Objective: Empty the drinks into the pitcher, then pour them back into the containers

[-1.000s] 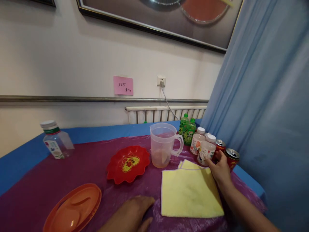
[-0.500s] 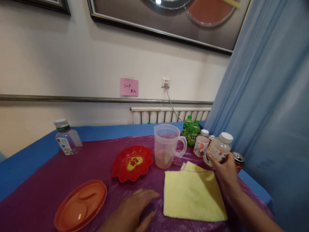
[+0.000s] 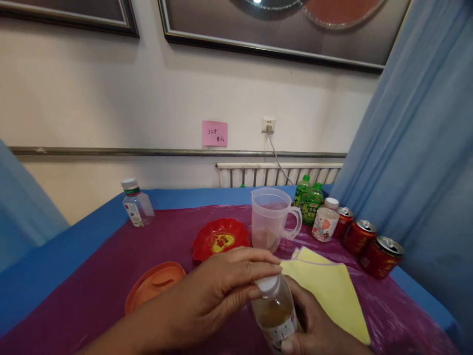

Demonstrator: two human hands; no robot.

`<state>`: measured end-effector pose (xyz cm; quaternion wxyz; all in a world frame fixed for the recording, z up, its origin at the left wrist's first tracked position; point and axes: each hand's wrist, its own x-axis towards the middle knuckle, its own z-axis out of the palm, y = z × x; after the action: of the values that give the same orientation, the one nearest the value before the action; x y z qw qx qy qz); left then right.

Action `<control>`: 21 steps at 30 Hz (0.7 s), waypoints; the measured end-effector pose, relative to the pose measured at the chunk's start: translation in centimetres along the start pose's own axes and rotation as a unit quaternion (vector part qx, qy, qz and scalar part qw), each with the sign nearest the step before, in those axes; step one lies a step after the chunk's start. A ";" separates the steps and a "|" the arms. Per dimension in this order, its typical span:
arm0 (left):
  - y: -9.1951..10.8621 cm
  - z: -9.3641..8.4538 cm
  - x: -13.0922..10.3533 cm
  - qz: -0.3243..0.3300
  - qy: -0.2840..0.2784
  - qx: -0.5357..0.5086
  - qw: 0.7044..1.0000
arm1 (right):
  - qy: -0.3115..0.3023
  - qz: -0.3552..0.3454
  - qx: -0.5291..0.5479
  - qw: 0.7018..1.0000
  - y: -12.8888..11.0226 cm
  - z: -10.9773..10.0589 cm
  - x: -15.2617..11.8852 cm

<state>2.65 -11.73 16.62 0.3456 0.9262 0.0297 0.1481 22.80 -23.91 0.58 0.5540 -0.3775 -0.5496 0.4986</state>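
- Grasps a clear bottle (image 3: 272, 315) in the right hand (image 3: 316, 320), wrapping round its right side and pressing the thumb to the label.
- Closes the left hand (image 3: 225, 288) over the white cap (image 3: 266, 286), stretching fingers across the top and setting the thumb against the side.
- Holds the bottle cap-up between both hands; cannot tell whether touching the purple sheet (image 3: 92, 266) below.
- Has a yellow cloth (image 3: 327, 291) just beyond the right hand, partly hidden by it.
- Has a red dish (image 3: 221, 234) just beyond the left hand, and an orange dish (image 3: 157, 281) to its left, partly covered by the forearm.
- Has an upright jug (image 3: 271, 217) past the left fingertips, pointing its handle right.
- Has, farther beyond the right hand, a second bottle (image 3: 325, 226), two green bottles (image 3: 312, 204) and three red cans (image 3: 360, 239).
- Has a third bottle (image 3: 137, 209) well beyond the left hand, off to its left.
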 end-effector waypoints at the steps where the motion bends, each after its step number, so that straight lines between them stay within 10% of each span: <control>1: -0.1 -0.1 0.0 -0.001 -0.005 0.005 1.000 | -0.004 0.003 -0.003 1.000 0.2 0.0 0.0; 9: -0.9 2.0 0.4 -0.068 0.124 0.132 0.981 | 0.049 -0.011 -0.042 0.998 1.0 1.4 0.0; 16: 0.2 -0.3 -0.1 -0.034 -0.027 0.052 0.998 | 0.057 -0.046 -0.022 0.997 1.7 1.2 -0.2; 21: 0.5 0.3 0.6 -0.084 0.010 0.044 0.995 | 0.069 -0.045 -0.041 0.996 2.1 1.3 -0.5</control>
<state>3.30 -12.20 16.82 0.3158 0.9331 0.1174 0.1260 21.28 -24.15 -1.41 0.5965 -0.4086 -0.5462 0.4229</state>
